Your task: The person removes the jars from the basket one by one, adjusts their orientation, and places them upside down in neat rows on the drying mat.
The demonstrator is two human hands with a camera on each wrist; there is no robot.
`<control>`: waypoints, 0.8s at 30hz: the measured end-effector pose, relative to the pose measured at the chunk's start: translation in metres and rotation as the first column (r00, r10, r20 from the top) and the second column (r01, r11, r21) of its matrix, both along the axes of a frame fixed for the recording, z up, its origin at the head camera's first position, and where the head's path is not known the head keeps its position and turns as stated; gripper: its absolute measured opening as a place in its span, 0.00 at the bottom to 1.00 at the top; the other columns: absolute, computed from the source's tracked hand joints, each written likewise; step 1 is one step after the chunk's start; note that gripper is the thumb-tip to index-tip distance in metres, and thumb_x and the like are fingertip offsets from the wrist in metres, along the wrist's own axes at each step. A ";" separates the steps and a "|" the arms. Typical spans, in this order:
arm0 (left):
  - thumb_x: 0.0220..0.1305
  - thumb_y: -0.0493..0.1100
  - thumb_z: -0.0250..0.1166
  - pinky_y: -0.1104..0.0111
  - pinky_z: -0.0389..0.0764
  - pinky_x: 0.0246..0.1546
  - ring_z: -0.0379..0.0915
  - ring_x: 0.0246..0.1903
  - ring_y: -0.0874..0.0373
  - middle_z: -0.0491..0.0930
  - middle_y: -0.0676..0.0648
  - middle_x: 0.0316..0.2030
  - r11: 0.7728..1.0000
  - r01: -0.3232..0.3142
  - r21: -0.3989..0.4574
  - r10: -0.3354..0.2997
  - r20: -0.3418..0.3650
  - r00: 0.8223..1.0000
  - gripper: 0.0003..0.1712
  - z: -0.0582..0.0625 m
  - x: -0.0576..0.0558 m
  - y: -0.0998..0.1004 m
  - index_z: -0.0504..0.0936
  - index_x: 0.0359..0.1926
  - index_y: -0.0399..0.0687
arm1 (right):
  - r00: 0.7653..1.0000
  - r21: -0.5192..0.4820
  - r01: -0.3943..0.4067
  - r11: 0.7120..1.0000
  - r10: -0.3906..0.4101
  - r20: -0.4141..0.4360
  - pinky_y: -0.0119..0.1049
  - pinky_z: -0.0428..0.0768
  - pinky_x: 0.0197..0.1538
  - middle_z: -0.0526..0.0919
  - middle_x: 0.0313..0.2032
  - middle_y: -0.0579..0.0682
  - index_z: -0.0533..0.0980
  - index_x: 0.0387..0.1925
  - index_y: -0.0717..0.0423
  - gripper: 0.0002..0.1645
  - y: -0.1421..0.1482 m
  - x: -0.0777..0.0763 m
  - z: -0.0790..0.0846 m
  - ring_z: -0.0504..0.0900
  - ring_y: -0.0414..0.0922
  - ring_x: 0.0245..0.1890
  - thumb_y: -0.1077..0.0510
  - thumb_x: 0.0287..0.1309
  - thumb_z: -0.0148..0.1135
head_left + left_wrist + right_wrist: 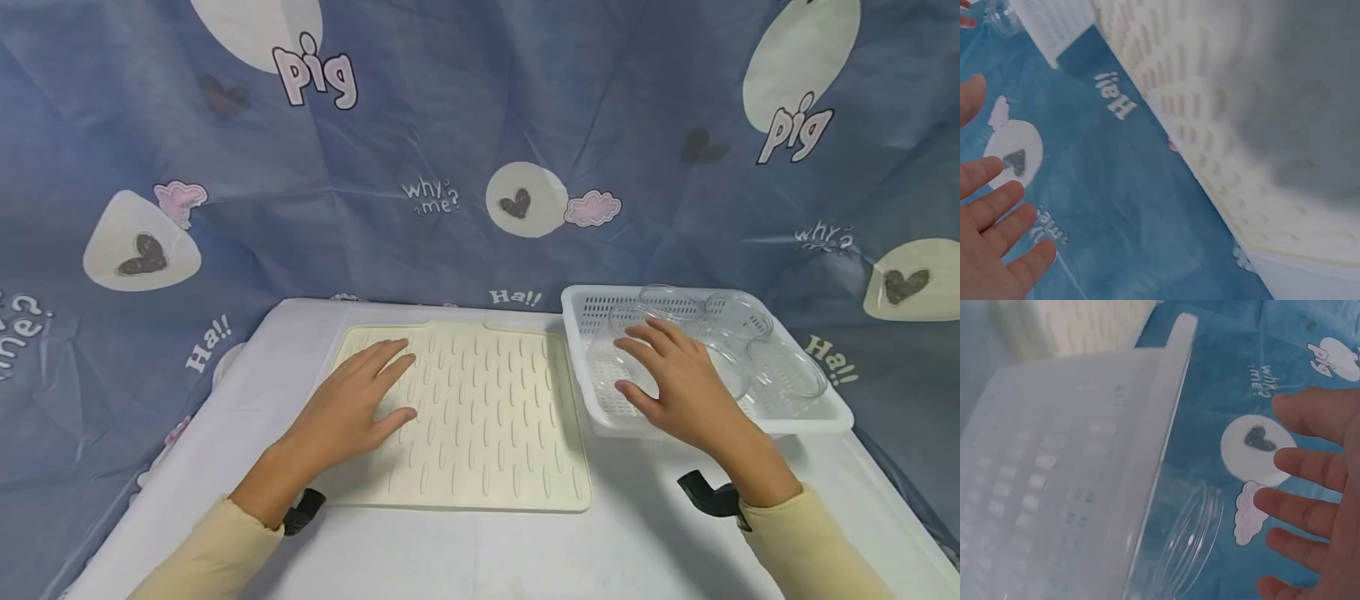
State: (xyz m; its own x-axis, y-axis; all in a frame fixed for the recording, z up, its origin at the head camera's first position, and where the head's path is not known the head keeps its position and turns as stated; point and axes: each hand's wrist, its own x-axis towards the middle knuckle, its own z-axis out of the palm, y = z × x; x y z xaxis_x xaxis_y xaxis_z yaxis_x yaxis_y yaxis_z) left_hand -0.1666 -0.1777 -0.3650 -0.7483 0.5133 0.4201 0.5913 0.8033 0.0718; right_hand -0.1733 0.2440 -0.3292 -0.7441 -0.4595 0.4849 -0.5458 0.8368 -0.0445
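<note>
Right hand [678, 379]: fingers spread, holding nothing. Below it: white basket [578, 354], clear cups [786, 367] inside. Left hand [341, 412]: spread, nothing held, above the left part of the cream mat [487, 417]. Under both: white desk [450, 554]. We judge the step a reach for one cup; next calls for curling onto its rim. Right wrist view shows us that hand apart from a cup; head view leaves contact unclear.

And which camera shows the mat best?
The head view: nearly all of the mat shows there, though the left hand hides some of its left side. The left wrist view shows only a slanted, cut-off part. The right wrist view shows a blurry bit behind the basket.
</note>
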 end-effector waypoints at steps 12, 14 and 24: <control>0.58 0.53 0.72 0.45 0.73 0.63 0.68 0.66 0.39 0.70 0.38 0.68 0.998 -0.053 -0.013 0.054 0.060 0.997 0.39 -0.012 0.015 -0.039 0.73 0.65 0.39 | 0.999 0.007 0.039 0.999 -0.039 0.006 0.72 0.69 0.52 0.78 0.57 0.61 0.77 0.56 0.56 0.32 0.041 0.010 -0.001 0.69 0.65 0.63 0.57 0.46 0.75; 0.58 0.52 0.72 0.45 0.74 0.62 0.68 0.66 0.40 0.70 0.38 0.67 0.998 -0.064 -0.013 0.065 0.086 0.994 0.38 -0.014 0.018 -0.045 0.73 0.65 0.39 | 0.999 0.007 0.052 0.999 -0.052 0.007 0.72 0.69 0.53 0.78 0.57 0.61 0.77 0.56 0.56 0.32 0.048 0.011 0.000 0.68 0.65 0.63 0.57 0.46 0.75; 0.53 0.51 0.75 0.46 0.76 0.60 0.72 0.62 0.38 0.75 0.37 0.63 0.993 -0.099 -0.065 0.106 0.111 0.988 0.38 -0.034 0.029 -0.079 0.77 0.61 0.37 | 0.999 -0.033 0.039 0.999 -0.039 -0.011 0.70 0.67 0.58 0.78 0.56 0.65 0.76 0.55 0.60 0.35 0.084 0.010 0.000 0.69 0.70 0.60 0.62 0.41 0.76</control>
